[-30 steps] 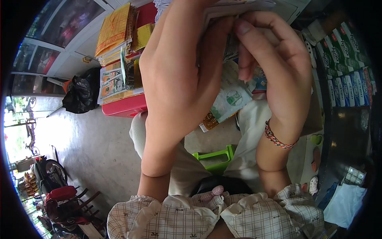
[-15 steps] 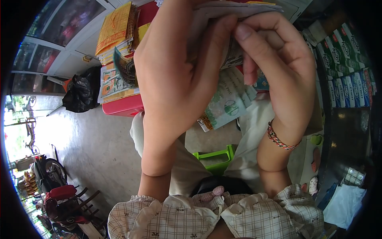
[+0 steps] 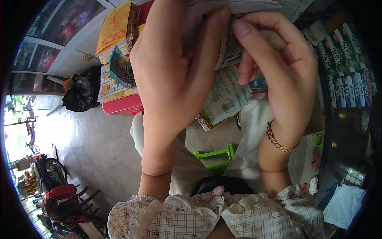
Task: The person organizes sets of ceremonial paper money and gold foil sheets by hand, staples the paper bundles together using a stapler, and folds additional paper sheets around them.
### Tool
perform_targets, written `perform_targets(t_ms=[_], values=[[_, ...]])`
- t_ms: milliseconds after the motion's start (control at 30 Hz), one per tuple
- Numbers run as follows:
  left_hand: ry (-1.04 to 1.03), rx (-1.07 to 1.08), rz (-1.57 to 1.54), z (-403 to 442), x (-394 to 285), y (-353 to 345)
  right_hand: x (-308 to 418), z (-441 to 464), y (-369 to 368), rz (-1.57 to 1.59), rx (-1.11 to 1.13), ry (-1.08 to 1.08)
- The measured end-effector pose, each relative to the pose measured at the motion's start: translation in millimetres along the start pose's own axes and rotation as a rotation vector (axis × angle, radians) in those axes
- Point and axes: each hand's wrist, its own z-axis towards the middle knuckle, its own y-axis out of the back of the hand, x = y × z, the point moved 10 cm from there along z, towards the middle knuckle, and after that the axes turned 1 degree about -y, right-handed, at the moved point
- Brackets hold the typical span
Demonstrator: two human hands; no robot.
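My left hand (image 3: 171,75) is raised close to the camera, its fingers and thumb closed on folded white paper sheets (image 3: 250,5). Opposite it, my right hand (image 3: 288,67) has curled fingers, with its thumb bent against the same sheets. A grey printed paper (image 3: 230,53) shows between the two hands. Below them lies a pale green printed sheet (image 3: 227,99), with gold-edged paper under it. Left of my left hand, curled teal banknote-like papers (image 3: 120,67) rest on dollar-like printed papers (image 3: 109,85). My hands hide part of the sheets they hold.
A stack of yellow-orange papers (image 3: 115,30) stands on the red table (image 3: 123,106). A black plastic bag (image 3: 82,91) sits at left. Toothpaste boxes (image 3: 344,51) line the right. A green plastic stool (image 3: 217,157) is between my knees; a motorbike (image 3: 59,199) stands lower left.
My thumbs have drawn slightly apart, with my left hand shifting a little left. More of the grey printed paper shows between them. The teal papers at left have unfurled a little.
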Motion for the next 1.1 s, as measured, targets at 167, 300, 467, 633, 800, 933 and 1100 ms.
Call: perform_targets(t_ms=[167,300,467,633,800,933,1100], values=[[0.033,-0.010,-0.033,-1,2,0,13,-7,0,-0.116,-0.100,0.041],[0.062,-0.017,-0.060,-3,4,-1,10,-4,-6,-0.006,0.016,0.028],[0.096,-0.027,-0.093,-6,3,0,8,-4,4,-0.095,-0.104,0.017],[0.132,-0.036,-0.128,-9,5,-1,6,3,-4,-0.149,0.076,0.085],[0.172,-0.045,-0.160,-13,6,-3,54,-19,-22,-0.774,0.026,0.787],[0.201,-0.055,-0.182,-17,10,-9,52,-16,-18,-0.728,0.019,0.681],[0.229,-0.068,-0.216,-18,13,-9,48,-11,-14,-0.692,0.104,0.542]])
